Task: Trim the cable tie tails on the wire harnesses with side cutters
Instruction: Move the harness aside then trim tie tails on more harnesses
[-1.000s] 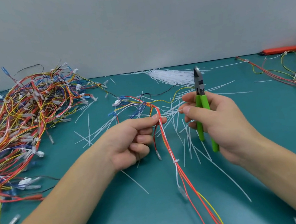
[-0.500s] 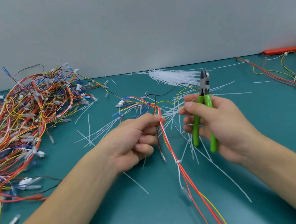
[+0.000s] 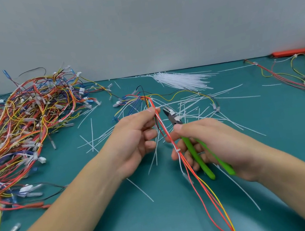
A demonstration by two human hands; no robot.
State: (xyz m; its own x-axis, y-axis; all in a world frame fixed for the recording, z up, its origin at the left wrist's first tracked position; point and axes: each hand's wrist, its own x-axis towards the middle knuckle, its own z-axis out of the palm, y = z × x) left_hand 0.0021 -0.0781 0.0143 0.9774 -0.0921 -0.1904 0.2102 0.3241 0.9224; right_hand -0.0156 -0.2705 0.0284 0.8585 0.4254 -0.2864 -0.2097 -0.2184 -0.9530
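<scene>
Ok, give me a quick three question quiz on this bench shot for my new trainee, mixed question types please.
1. True or false: the side cutters are in the left hand.
2. What colour are the cutter handles?
   A. red  B. green  C. black
3. Fill in: the left hand's fingers pinch the red ____.

Key
1. False: the right hand holds them.
2. B
3. wires
</scene>
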